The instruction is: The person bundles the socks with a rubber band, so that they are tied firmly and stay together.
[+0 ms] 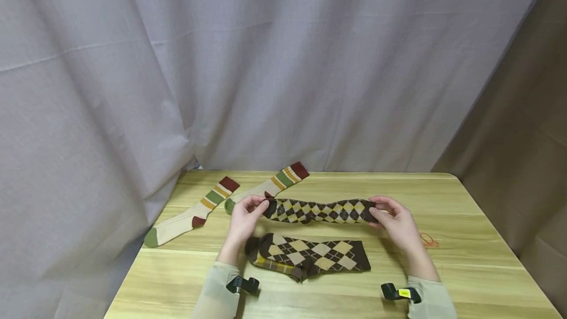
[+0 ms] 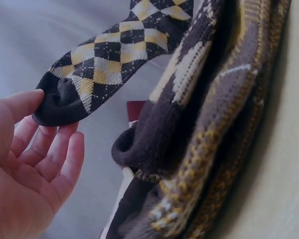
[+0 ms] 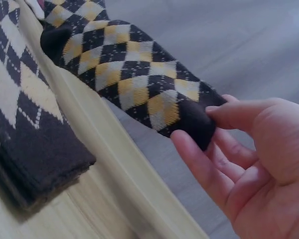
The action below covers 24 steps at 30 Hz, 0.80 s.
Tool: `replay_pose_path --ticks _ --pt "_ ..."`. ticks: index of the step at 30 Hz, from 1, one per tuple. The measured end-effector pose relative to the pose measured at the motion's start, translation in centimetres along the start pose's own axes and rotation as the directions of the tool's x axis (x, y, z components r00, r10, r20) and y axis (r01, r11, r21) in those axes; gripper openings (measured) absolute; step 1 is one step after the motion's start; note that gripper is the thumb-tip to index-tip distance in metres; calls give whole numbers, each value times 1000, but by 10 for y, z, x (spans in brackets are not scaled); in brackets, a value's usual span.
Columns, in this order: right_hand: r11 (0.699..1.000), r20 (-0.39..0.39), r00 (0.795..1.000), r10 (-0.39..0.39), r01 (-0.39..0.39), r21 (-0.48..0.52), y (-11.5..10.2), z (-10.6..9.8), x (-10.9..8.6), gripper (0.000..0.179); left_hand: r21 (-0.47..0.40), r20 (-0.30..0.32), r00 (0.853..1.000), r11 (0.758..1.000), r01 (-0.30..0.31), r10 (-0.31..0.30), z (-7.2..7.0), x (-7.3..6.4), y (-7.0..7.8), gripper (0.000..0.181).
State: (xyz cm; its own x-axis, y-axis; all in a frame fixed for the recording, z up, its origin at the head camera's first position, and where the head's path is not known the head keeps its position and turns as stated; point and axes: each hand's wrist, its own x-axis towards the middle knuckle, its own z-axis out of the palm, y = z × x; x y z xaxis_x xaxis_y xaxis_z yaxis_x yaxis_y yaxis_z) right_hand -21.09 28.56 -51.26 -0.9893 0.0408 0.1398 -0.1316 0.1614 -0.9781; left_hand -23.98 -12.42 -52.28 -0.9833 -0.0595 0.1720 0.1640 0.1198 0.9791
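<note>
A dark brown argyle sock [image 1: 328,212] with yellow and pale diamonds stretches sideways between both hands, held above the table. My left hand [image 1: 246,218] pinches its dark toe end between thumb and fingers, as the left wrist view shows with the toe [image 2: 57,107]. The cuff end [image 3: 197,122] is pinched by my right hand [image 1: 396,223]. Nearer to me, argyle socks [image 1: 325,256] with larger beige diamonds lie flat, seemingly layered, toes to the left; their dark cuff [image 3: 40,154] shows at the left of the right wrist view.
Two cream socks with green toes and striped, maroon-topped legs lie at the back left, one nearer sock [image 1: 195,215] and one farther sock [image 1: 283,179], partly behind my left hand. A thin orange loop [image 1: 428,241] lies right of my right hand. Grey curtains [image 1: 310,63] hang behind the wooden table [image 1: 483,279].
</note>
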Motion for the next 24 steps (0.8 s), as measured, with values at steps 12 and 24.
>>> replay_pose_path --ticks 12,24 --pt "979 65 993 98 -84 -185 -11 -2 -2 61 -22 -15 1000 1000 -3 3 -3 -2 9 17" --pt "936 23 1000 -9 17 -351 -22 -1 -7 31 -53 -31 999 998 -34 33 -12 -1 22 14"
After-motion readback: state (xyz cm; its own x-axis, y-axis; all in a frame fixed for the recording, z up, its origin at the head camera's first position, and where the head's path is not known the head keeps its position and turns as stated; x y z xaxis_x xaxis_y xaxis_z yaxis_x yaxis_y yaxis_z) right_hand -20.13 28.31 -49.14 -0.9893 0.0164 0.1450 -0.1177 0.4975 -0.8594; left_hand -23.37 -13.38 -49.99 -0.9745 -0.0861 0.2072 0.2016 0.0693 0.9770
